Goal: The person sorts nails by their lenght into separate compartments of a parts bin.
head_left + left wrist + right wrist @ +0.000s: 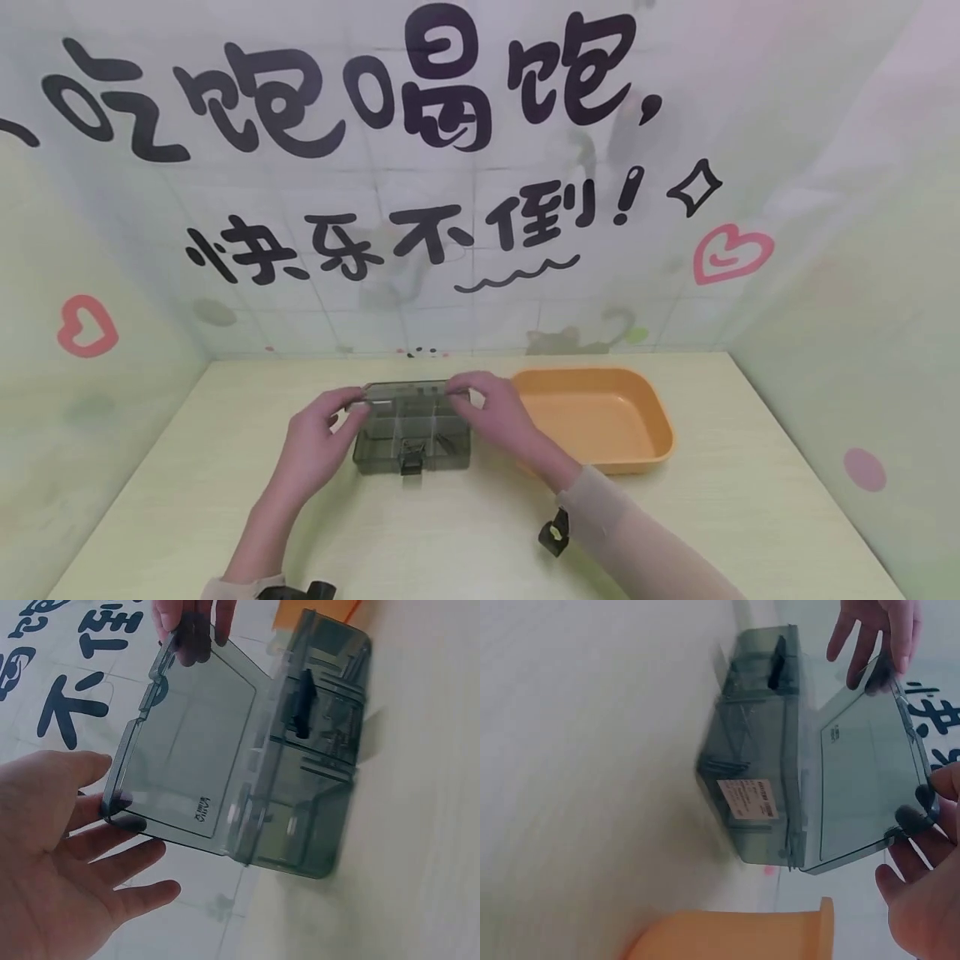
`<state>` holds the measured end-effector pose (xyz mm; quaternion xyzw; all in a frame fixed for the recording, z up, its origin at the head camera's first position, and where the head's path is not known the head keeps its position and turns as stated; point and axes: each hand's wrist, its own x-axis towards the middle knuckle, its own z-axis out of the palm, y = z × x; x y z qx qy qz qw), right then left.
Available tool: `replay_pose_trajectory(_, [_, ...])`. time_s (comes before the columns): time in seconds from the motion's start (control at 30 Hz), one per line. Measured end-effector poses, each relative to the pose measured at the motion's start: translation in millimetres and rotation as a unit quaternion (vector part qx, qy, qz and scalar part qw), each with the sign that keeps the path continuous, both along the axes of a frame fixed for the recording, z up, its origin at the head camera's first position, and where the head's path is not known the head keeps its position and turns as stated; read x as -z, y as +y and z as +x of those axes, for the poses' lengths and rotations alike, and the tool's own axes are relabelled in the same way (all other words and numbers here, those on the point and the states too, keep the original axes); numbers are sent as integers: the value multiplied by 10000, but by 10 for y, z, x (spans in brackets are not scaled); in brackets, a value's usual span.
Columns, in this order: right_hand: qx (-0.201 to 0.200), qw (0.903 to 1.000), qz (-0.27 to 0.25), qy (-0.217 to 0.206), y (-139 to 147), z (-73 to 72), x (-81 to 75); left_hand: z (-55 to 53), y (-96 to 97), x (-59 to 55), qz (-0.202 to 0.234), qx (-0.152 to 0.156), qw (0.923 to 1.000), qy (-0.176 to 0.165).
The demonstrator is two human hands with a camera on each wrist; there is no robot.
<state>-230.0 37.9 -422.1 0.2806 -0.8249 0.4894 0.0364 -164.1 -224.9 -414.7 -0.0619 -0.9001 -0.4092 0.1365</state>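
Note:
A smoky see-through compartment box sits on the table with its hinged lid tilted up. My left hand pinches one front corner of the lid, thumb on one face and fingertips behind the clear plastic. At the opposite corner my right hand pinches the lid in the same way, its fingers showing through it in the right wrist view. A dark latch hangs at the middle of the box's front. Small dark slender pieces lie inside some compartments, and a printed label is on the box's side.
An orange tray stands just right of the box, partly behind my right wrist. The pale wooden table ends at a printed back wall, with side walls left and right.

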Motion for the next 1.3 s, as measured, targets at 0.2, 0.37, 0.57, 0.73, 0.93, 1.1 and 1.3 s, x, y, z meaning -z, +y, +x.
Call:
replay_pose_trajectory(0.2, [-508,9954,577,565,-34,112,113,130,-16,113,-228,171,9995,124])
replay_pose_trajectory(0.37, [-662,9920,870,629,-55,167,160,190,-1,191,-477,274,9977,399])
replay_pose_trajectory(0.57, [-764,9870,1288,586,-59,221,192,227,8,262,-663,358,9963,402])
replay_pose_trajectory(0.73, [-866,9798,1603,828,-62,273,219,246,7,300,-772,343,9958,360])
replay_pose_trajectory(0.93, [-907,9735,1781,1113,-67,294,282,266,20,338,-874,341,9951,324])
replay_pose_trajectory(1.1, [-873,9668,2096,1169,-63,304,313,269,23,345,-832,395,9953,304])
replay_pose_trajectory(1.3, [-832,9562,2444,1381,-78,336,340,271,-30,374,-988,608,9926,353])
